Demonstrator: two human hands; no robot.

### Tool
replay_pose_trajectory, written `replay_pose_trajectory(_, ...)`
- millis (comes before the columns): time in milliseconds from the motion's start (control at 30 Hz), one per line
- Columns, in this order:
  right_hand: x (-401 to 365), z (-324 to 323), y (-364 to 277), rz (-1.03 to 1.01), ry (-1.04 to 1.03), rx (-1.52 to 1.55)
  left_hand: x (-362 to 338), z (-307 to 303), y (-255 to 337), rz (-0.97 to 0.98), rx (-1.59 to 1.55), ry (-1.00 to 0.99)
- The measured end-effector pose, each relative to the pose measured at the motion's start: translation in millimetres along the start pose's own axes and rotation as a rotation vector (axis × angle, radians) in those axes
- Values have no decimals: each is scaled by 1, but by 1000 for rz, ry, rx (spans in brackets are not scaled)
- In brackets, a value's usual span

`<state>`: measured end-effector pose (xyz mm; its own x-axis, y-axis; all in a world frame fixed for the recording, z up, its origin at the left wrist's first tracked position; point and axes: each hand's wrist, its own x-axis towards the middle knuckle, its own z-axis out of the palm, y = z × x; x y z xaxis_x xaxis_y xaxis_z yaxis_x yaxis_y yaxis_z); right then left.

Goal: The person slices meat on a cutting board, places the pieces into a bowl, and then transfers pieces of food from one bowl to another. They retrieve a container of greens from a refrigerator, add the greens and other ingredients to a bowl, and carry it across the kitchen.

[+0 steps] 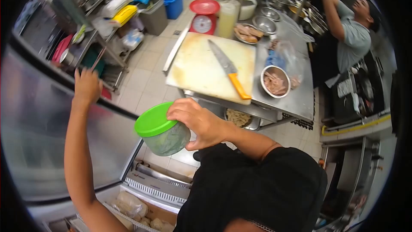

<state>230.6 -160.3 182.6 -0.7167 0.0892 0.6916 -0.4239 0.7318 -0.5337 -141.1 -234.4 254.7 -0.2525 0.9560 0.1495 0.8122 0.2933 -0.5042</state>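
Observation:
My right hand [199, 122] grips a round clear tub [168, 141] with a bright green lid [155, 119], tilted slightly; its contents look greenish through the frosted wall. Stretched out to the left, my left hand [88, 85] is at the dark edge of a glass door [47, 120], its fingers curled over that edge. Beyond the tub, a knife [227, 66] with a yellow handle lies on a large white cutting board [184, 66].
A steel table [302, 99] carries a red scale [204, 7], a bottle of yellowish liquid [226, 20] and a bowl of meat pieces [275, 82]. Bagged food [128, 205] sits in the compartment below. Another person [354, 32] stands at the right.

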Motion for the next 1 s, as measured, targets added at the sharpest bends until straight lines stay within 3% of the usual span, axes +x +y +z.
replay_pose_trajectory(33, -13, -14, 5, 26, 39, -65, 7, 9, 15, -110, 141, -288)
replay_pose_trajectory(67, -27, -23, 5, 65, 55, -83, 18, 14, 22, -101, 307, -628)
replay_pose_trajectory(233, -91, -67, -10, 189, 94, -160, 23, 46, 34, -155, 375, -551)
replay_pose_trajectory(400, -136, -108, -18, 259, 139, -152, 19, 29, 97, -234, 409, -771)
replay_pose_trajectory(467, -149, -119, -17, 275, 149, -150, 9, 10, 138, -226, 428, -1070)
replay_pose_trajectory(500, -151, -130, -12, 264, 136, -125, -21, -8, 171, -143, 443, -939)
replay_pose_trajectory(533, -154, -137, -7, 179, 171, -187, -20, 40, 171, -164, 325, -1325)
replay_pose_trajectory(567, -160, -137, -6, 105, 212, -235, -36, 73, 195, -63, 439, -1672)
replay_pose_trajectory(600, -166, -138, -2, 129, 202, -227, -57, 100, 209, -120, 412, -1807)
replay_pose_trajectory(667, -173, -147, 3, 89, 244, -208, -114, 154, 237, -27, 416, -1709)
replay_pose_trajectory(700, -178, -152, 4, 61, 284, -213, -134, 143, 255, 29, 407, -1657)
replay_pose_trajectory(767, -185, -159, 6, 89, 305, -189, -166, 129, 283, -45, 364, -1799)
replay_pose_trajectory(1000, -190, -147, 12, 64, 256, -58, -298, 119, 295, -82, 130, -1879)
